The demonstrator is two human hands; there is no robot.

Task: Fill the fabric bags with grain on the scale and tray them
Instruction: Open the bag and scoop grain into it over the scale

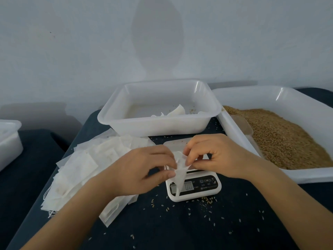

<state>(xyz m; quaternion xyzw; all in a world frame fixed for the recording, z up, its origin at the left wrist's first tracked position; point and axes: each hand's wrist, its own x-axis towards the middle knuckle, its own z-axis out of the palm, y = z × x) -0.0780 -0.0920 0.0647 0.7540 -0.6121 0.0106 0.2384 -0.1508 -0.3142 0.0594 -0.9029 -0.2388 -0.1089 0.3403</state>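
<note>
- Left hand (144,170) + right hand (214,157) both over the scale (193,184), each pinching one white fabric bag (180,170) betw. thumb & fingers; bag's top edge held betw. the two hands, its lower end hanging down in front of the scale's display.
- Scale sits on dark counter (180,228), center; white body, buttons at the front right.
- Stack of flat empty bags (84,170) spread on counter just left of scale, partly under left forearm.
- White tray (156,123) behind scale; a few white bags lie inside, w/ some stray grains.
- Bigger white tray (310,175) at right holds brown grain (284,139); a clear scoop (243,125) rests in it near the left wall.
- Loose grains (207,201) scattered on counter around & in front of scale.
- Another white container (9,139) at far left edge, contents unclear.
</note>
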